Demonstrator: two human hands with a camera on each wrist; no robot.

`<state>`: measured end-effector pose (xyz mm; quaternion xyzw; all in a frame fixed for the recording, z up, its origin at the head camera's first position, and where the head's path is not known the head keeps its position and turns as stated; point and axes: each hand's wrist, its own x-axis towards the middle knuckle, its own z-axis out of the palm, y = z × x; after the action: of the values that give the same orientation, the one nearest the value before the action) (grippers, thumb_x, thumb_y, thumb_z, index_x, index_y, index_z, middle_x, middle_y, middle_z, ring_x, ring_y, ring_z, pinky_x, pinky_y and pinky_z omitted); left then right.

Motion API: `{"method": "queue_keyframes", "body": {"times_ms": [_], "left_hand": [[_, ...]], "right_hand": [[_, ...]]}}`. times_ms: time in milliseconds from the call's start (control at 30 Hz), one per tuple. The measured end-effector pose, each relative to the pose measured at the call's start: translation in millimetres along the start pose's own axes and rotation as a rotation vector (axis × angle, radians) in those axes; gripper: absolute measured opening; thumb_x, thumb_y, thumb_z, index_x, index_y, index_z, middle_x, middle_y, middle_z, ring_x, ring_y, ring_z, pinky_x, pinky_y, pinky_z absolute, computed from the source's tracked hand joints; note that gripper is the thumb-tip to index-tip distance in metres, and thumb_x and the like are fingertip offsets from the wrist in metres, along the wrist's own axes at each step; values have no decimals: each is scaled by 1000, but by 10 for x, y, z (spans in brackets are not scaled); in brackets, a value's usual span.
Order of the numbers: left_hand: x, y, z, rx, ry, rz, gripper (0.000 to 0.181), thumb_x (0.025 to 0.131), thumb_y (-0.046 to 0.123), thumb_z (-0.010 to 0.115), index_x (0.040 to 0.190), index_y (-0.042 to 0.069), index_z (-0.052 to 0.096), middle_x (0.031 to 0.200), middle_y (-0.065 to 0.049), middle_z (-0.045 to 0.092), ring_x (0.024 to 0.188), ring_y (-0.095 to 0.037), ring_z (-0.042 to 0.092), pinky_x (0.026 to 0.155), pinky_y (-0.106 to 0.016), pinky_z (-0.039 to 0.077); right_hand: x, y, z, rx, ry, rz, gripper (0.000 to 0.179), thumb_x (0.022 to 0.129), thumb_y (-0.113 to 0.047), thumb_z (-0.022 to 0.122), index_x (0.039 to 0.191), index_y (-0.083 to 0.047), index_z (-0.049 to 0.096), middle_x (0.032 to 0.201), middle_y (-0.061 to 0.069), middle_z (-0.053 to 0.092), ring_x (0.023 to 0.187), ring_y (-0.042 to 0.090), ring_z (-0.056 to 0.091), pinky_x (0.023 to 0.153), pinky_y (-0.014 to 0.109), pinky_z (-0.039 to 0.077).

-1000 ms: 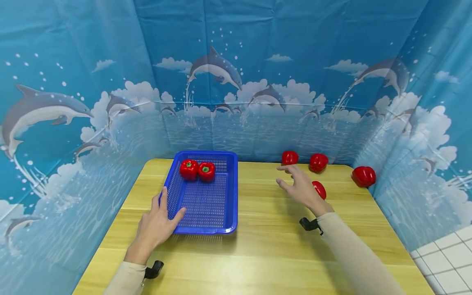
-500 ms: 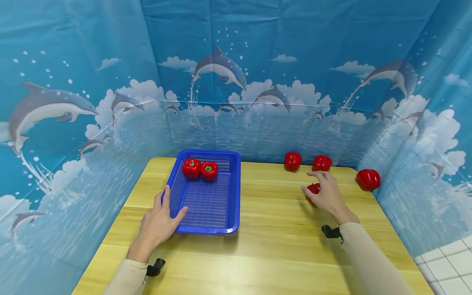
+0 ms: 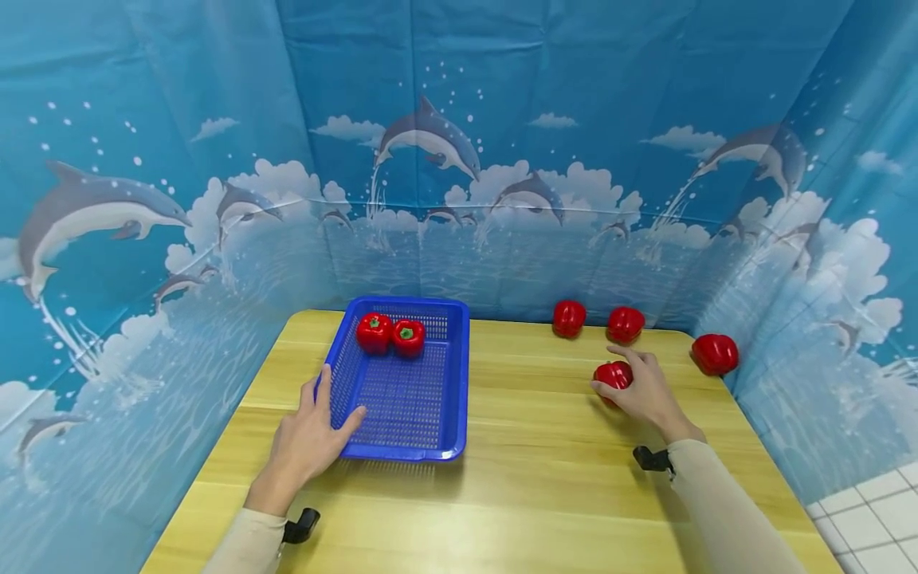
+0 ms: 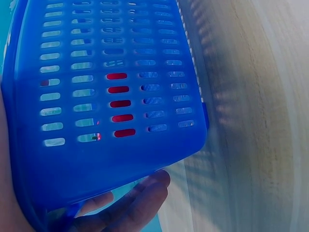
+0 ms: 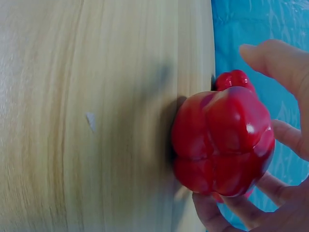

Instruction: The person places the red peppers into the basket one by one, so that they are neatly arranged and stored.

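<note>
Your left hand holds the near-left corner of the blue basket, thumb over the rim and fingers along the outer side, probably to keep it from sliding, with two peppers side by side inside its far end. Well to the basket's right, your right hand spreads around a red pepper on the table, thumb apart from it, likely because that round, glossy body needs a wide span; whether your fingertips press it, I cannot tell. Three loose peppers also lie right of the basket.

Glossy peppers — smooth plastic basket.
</note>
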<state>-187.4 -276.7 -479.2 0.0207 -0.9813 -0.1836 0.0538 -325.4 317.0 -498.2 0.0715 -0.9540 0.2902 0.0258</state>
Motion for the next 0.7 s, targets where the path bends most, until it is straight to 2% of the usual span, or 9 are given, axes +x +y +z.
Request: {"method": "queue_keyframes", "body": {"times_ms": [133, 367, 700], "left_hand": [[2, -8, 0, 2, 12, 3, 115, 113, 78, 53, 187, 3, 9, 184, -33, 33, 85, -46, 76, 73, -56, 63], [-16, 3, 32, -6, 4, 3, 113, 114, 76, 56, 187, 2, 10, 184, -33, 33, 96, -52, 78, 83, -62, 65], [-16, 3, 11, 6, -2, -2, 114, 114, 79, 51, 187, 1, 9, 184, -35, 31, 92, -48, 76, 81, -61, 65]], "right_hand": [[11, 36, 34, -13, -7, -6, 94, 104, -50, 88, 175, -4, 44, 164, 45, 43, 144, 63, 50, 111, 78, 59], [-48, 105, 80, -45, -8, -2, 90, 104, -49, 88, 170, -2, 50, 158, 44, 50, 137, 62, 56, 107, 76, 61], [-66, 66, 93, -25, 22, -12, 84, 102, -43, 91, 165, -1, 54, 150, 41, 57, 132, 59, 60, 104, 74, 62]]}}
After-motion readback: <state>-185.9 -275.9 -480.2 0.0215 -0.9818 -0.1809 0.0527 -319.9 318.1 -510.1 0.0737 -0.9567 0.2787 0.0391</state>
